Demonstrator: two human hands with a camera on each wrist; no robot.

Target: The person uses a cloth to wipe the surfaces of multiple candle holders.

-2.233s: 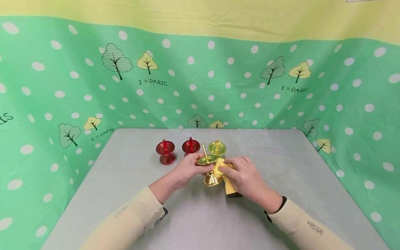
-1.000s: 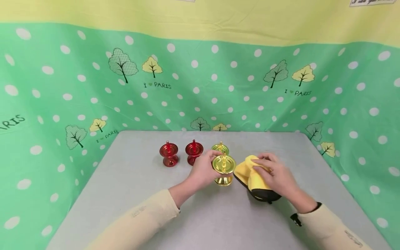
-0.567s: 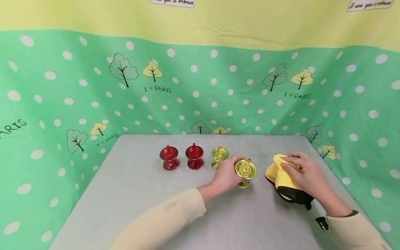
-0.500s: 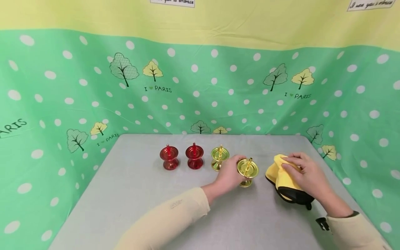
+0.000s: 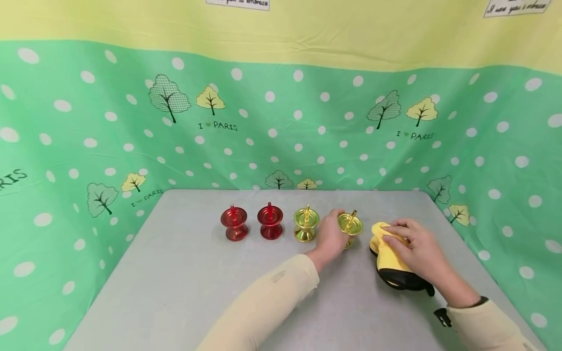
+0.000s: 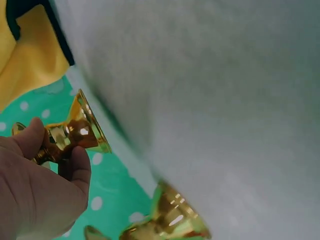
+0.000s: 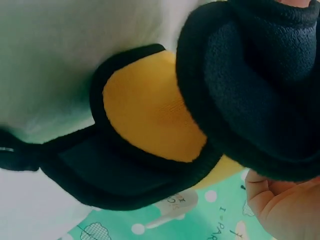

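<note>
The gold stand (image 5: pixel 351 224) is shiny and waisted, with a shallow round dish, a thin peg rising from the dish and a flared foot. The left hand (image 5: pixel 330 235) grips it round the middle, dish up, peg leaning rightward in the head view; whether the foot touches the table (image 5: pixel 210 292) cannot be told. Right of it, near but apart, is the cloth (image 5: pixel 392 256), yellow and dark-faced with black edging. The right hand (image 5: pixel 417 246) pinches it into a bunch, lower folds drooping.
</note>
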